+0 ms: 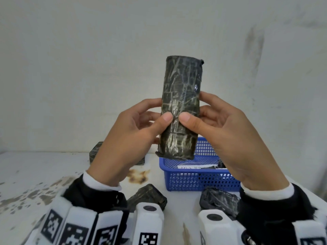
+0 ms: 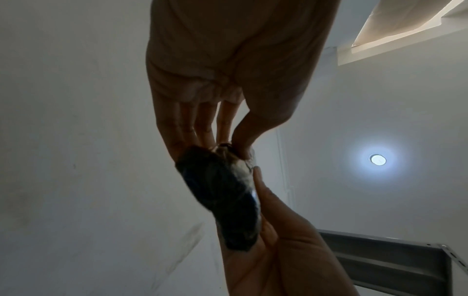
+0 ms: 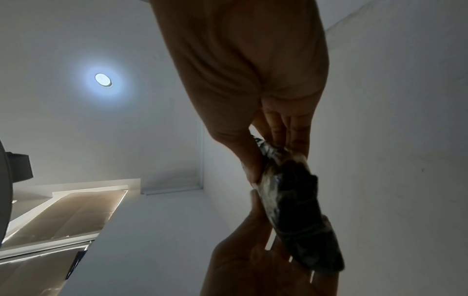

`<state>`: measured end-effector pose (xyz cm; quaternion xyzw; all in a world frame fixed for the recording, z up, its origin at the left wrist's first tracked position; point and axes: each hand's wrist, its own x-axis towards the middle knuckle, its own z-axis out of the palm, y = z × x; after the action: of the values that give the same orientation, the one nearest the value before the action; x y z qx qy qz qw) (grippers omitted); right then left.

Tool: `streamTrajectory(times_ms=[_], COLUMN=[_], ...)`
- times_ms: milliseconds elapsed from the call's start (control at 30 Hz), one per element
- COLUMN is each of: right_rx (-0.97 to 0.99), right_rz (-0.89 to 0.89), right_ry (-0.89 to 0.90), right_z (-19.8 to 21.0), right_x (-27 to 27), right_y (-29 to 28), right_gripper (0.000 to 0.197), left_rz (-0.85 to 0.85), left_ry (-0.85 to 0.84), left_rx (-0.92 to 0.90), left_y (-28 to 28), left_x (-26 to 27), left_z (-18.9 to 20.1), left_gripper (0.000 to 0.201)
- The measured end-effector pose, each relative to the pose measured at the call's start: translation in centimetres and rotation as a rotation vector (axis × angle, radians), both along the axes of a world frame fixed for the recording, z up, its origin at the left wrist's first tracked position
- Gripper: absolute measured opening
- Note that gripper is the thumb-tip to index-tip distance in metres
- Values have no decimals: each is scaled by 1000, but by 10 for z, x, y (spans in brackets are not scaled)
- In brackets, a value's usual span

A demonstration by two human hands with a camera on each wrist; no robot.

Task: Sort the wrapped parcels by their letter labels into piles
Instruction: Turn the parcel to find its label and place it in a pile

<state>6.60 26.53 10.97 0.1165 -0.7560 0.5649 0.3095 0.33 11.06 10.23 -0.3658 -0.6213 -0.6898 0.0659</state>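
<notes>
A long dark parcel (image 1: 180, 106), wrapped in crinkled black film, stands upright in the air in front of the wall. My left hand (image 1: 134, 131) grips its lower left side, thumb on the front. My right hand (image 1: 217, 128) grips its lower right side the same way. No letter label shows on the side facing me. In the left wrist view the parcel (image 2: 222, 192) is seen from below between my left hand (image 2: 228, 100) and my right hand (image 2: 291, 250). The right wrist view shows the parcel (image 3: 296, 204) held the same way.
A blue mesh basket (image 1: 200, 179) on the worn white table (image 1: 35, 174) holds a parcel with a white label (image 1: 196, 167). Two dark parcels (image 1: 148, 195) (image 1: 217, 200) lie near the front edge. Another parcel (image 1: 96, 151) sits behind my left hand by the wall.
</notes>
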Motion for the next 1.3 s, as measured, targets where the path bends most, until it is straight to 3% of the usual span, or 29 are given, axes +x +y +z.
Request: streamTrajectory(times_ms=[167, 267, 367, 500, 567, 700, 933, 1067, 1167, 1300], right_rx=[45, 85, 112, 152, 173, 159, 56, 24, 20, -1], right_rz=[-5, -5, -3, -14, -47, -108, -38, -30, -41, -53], right_ry=[-10, -18, -41, -48, -33, 10, 23, 23, 31, 21], right_z=[0, 0, 0, 1, 2, 4, 3, 4, 5, 4], right_x=[1, 2, 2, 4, 5, 8, 8, 6, 7, 5], right_y=[0, 2, 3, 3, 3, 8, 7, 5, 5, 3], right_gripper=[49, 42, 47, 41, 37, 33, 26, 39, 40, 37], left_rz=[37, 58, 85, 65, 67, 70, 97, 102, 96, 114], left_ry=[30, 50, 93, 115, 139, 140, 132, 138, 135, 128], left_rx=[-1, 17, 48, 14, -7, -38, -31, -13, -19, -32], left_y=[0, 1, 1, 0, 0, 1, 3, 2, 2, 3], left_x=[-4, -4, -3, -1, 0, 1, 2, 3, 6, 6], left_z=[-2, -3, -2, -1, -1, -2, -3, -2, -1, -1], left_gripper=[24, 27, 22, 38, 35, 30, 31, 24, 31, 26])
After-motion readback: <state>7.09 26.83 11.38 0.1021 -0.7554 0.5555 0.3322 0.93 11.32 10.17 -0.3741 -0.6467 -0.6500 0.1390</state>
